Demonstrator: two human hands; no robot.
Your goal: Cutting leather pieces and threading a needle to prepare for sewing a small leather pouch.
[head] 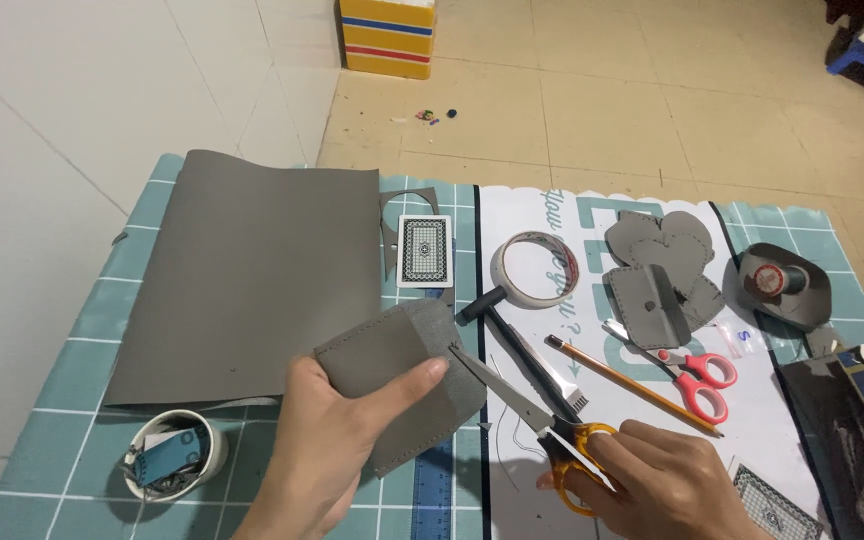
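Both wrists are cut off by the near edge. The contents of the white cup [174,455] at near left are hard to make out beyond something blue. The left hand [327,440] pinches a grey stitched leather piece [407,375] near the middle; the right hand [667,480] grips orange scissors [542,425], blades open at the piece's right edge.

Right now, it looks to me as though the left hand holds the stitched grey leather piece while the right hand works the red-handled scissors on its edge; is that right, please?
Not quite: the right hand works the orange-handled scissors. The red-handled scissors lie unused on the white mat. The left hand does hold the stitched grey leather piece, as the head view shows.
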